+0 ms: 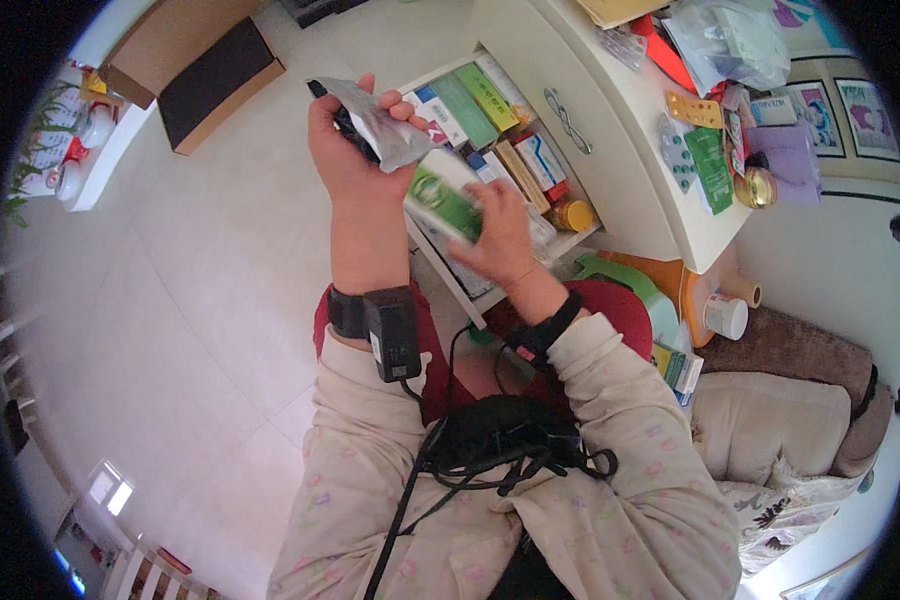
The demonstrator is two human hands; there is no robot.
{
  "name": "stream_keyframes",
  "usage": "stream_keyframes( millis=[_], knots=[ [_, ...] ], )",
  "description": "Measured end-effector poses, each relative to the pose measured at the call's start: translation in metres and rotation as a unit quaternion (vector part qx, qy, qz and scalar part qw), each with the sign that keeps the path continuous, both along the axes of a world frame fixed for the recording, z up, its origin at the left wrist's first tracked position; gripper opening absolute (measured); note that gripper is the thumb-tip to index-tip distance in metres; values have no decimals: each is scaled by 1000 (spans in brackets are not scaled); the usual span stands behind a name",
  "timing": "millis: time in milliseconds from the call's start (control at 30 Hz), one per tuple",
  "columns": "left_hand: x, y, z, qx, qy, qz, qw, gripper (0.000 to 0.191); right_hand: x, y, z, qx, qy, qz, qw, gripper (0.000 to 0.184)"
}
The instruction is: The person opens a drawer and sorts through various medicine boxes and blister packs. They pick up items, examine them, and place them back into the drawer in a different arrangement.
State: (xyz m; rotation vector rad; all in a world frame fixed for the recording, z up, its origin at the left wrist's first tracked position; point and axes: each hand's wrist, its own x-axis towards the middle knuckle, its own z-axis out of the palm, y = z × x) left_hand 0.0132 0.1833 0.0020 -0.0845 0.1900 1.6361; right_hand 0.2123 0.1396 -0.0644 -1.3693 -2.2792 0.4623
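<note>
My left hand [352, 150] is closed around a silver foil packet [386, 131] with a dark side, raised above the drawer's far left corner. In my right hand [502, 232] is a green and white box [446, 199], blurred and held over the drawer. Below both hands the white drawer [454, 289] is pulled out. It holds several medicine boxes, among them a green box [461, 105], a yellow-green box [487, 96] and a blue and white box [540, 161]. A yellow round jar [572, 216] lies at its near right corner. My hands hide part of the contents.
On the white cabinet top [694, 232] are blister packs [677, 161], a green sachet [711, 169] and a gold round container [755, 187]. A cardboard box [217, 82] stands open on the floor. Right of my knees are a green plastic stool [630, 281] and a white bottle [725, 316].
</note>
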Motion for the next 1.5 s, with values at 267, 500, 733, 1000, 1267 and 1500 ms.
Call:
stream_keyframes(
  millis=[267, 500, 733, 1000, 1267, 1500],
  knots=[
    [-6, -5, 4, -7, -2, 10, 1000, 42, 6, -18, -27, -132, 53, 42, 989, 62],
    [-1, -3, 11, -59, 21, 26, 998, 36, 30, 6, -25, -670, 577, -125, 449, 56],
    [-5, -4, 9, -44, 25, 22, 999, 37, 25, 1, -30, -729, 549, -91, 397, 58],
    [-7, -8, 9, -38, 27, 24, 999, 37, 25, -5, -37, -732, 542, -79, 404, 57],
    [-7, -5, 7, -52, 31, 17, 998, 36, 18, 0, -26, -718, 631, -24, 293, 67],
    [-14, -5, -4, 8, 28, 0, 1000, 48, 16, 0, -10, -726, 651, 1, 221, 69]
  ],
)
